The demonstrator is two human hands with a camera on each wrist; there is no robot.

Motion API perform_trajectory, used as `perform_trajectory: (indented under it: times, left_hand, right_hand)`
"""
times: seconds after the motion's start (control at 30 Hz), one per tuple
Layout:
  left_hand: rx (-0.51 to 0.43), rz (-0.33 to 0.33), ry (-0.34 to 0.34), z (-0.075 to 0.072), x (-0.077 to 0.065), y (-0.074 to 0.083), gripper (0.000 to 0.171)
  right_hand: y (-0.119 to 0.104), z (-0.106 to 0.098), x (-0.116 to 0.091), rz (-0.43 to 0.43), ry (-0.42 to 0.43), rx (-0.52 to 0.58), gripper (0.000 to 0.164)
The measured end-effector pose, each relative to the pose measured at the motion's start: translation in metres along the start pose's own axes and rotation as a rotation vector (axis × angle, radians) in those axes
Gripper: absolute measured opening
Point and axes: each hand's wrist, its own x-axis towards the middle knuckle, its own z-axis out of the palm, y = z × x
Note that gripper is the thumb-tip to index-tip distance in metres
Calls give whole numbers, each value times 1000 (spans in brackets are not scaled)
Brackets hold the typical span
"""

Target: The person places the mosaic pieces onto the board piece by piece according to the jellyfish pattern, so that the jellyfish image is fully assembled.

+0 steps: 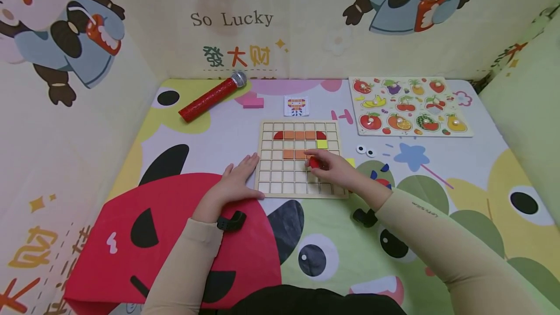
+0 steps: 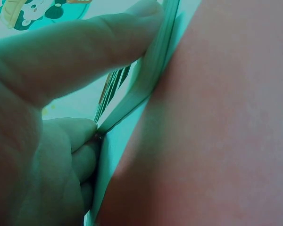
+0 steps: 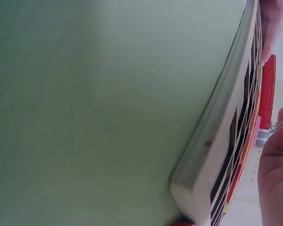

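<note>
A wooden grid board (image 1: 302, 196) lies on the table in front of me, at the middle of the head view. Its upper rows hold orange tiles (image 1: 299, 135), rounded dark red pieces (image 1: 278, 136) and a yellow square tile (image 1: 322, 144); more orange squares (image 1: 289, 154) sit lower. My left hand (image 1: 234, 183) rests against the board's left side, fingers stretched out, thumb at the near left corner. Over the board's right half, my right hand (image 1: 334, 169) pinches a small red piece (image 1: 315, 162) between thumb and fingers. The hand covers some cells.
Loose blue pieces (image 1: 385, 167) and red pieces (image 1: 382, 182) lie beside my right wrist. Behind the board stand a small pattern card (image 1: 296, 106) and a pink block (image 1: 253, 103). A red microphone (image 1: 210, 98) lies back left, a fruit puzzle board (image 1: 463, 129) back right.
</note>
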Motion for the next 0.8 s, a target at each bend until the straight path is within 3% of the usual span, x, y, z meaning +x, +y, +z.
perform_trajectory:
  times: [0.3,0.47,0.8]
  left_hand:
    - [-2,-2,0,0,0,0,109]
    - [-8,-4,-2,0,1,0,110]
    - [-6,-10,-11,-2,0,0,109]
  right_hand:
    - [-3,2,5,44,18,-13,40]
    - [-9,7,11,43,70,-43,40]
    - [-28,24,37,22,141,-50,40]
